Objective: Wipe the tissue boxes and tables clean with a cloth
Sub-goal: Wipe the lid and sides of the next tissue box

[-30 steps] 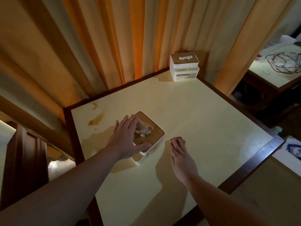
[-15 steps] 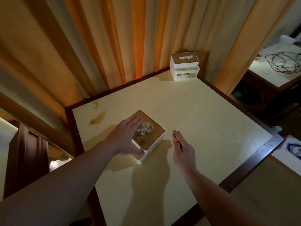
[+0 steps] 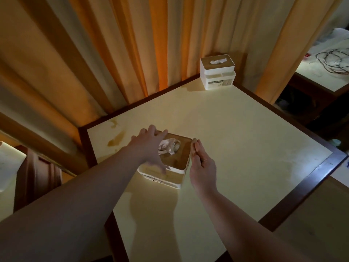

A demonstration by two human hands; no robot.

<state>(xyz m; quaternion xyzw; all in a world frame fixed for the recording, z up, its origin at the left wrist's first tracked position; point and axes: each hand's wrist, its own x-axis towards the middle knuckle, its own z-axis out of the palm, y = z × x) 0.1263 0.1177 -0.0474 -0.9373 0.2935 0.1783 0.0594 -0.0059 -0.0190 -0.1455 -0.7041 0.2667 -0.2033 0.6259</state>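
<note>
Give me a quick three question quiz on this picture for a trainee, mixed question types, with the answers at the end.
1. True or false: the far tissue box stands at the table's corner next to the curtain.
2. Multiple choice: where is the left hand? A) flat on the bare tabletop B) on the near tissue box C) on the curtain
3. Fill in: the brown stains lie on the tabletop to the ____ of the near tissue box.

Key
1. True.
2. B; the right hand is at the box's right edge.
3. Left.
</note>
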